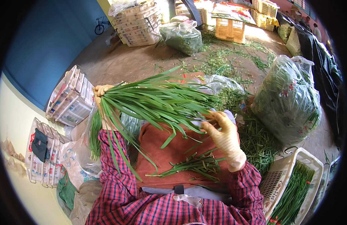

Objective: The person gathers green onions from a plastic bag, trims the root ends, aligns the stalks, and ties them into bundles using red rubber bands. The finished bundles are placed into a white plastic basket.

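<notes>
My left hand (99, 94), in a pale glove, grips a thick bunch of long flat green leaves (156, 98), which look like garlic chives. The bunch fans out to the right, and a few leaves droop over my left sleeve. My right hand (225, 137), gloved too, is by the leaf tips with its fingers apart; whether a fingertip touches a leaf is unclear. Across my lap lies a reddish-brown cloth (162, 152). Loose leaves and stalks (196, 166) are scattered on it. Another green bundle (95, 135) shows beside my left forearm.
A white crate (263, 180) of bundled greens stands at my right, below a bulging clear plastic bag (286, 98). Trimmings (257, 146) litter the floor. Stacked crates (71, 97) line the left wall. Farther off are a filled bag (182, 38) and an orange crate (230, 29).
</notes>
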